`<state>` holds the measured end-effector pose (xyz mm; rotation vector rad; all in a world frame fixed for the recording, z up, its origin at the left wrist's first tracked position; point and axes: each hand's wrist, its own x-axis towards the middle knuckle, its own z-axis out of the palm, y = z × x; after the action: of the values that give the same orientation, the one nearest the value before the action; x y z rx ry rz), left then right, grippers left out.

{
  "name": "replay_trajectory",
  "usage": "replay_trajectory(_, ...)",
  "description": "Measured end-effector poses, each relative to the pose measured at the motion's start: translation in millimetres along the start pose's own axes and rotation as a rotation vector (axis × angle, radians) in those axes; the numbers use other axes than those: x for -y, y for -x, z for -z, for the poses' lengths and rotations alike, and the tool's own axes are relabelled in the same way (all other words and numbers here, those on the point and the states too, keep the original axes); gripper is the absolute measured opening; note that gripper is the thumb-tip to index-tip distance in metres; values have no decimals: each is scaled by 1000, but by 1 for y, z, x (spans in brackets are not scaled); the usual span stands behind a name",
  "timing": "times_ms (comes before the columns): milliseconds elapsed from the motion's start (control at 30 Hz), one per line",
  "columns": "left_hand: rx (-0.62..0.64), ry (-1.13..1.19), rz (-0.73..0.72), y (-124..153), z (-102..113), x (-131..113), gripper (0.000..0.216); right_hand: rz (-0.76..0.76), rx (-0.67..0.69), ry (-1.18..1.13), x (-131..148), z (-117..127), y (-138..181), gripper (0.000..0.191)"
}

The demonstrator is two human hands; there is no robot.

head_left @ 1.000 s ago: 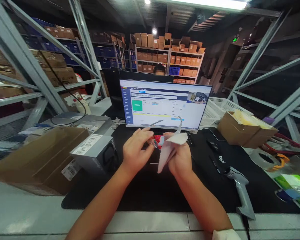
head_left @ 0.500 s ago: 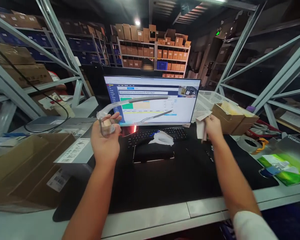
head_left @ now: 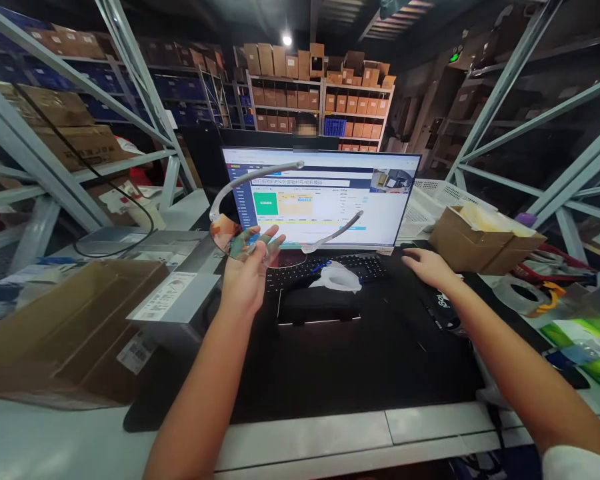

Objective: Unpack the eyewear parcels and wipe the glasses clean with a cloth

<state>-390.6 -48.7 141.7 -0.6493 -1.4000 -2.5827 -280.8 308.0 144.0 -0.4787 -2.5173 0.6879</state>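
My left hand (head_left: 243, 283) is closed on a pair of glasses (head_left: 223, 232), held up in front of the monitor (head_left: 325, 220). The lenses are tinted, and both temples point away from me, seemingly in clear sleeves. My right hand (head_left: 429, 265) is low over the dark mat (head_left: 370, 373), right of the keyboard (head_left: 375, 267). Its fingers stretch forward, and nothing shows in them. Between my hands lies a black case (head_left: 315, 307) with a crumpled white wrapping (head_left: 337, 277) on top.
An open cardboard box (head_left: 75, 327) stands on the left, beside a grey box (head_left: 175, 297) with a label. On the right are a smaller carton (head_left: 473, 243), a white basket (head_left: 423, 207), a tape roll (head_left: 517, 293) and a green packet (head_left: 585, 340). Metal rack posts frame both sides.
The glasses have turned in my left hand, so the lenses now show more openly. The whitish paper that my right hand held has gone from view, and that hand is lower.
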Motion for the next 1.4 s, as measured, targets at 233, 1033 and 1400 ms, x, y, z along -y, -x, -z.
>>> replay_trajectory(233, 93, 19, 113, 15, -14, 2, 47, 579, 66, -452, 106, -23, 55, 44)
replay_trajectory(1033, 211, -185, 35, 23, -15, 3, 40, 550, 21, -555, 95, -33, 65, 27)
replay_trajectory(1400, 263, -403, 26, 35, -27, -9, 42, 554, 163, -603, 95, -31, 70, 25)
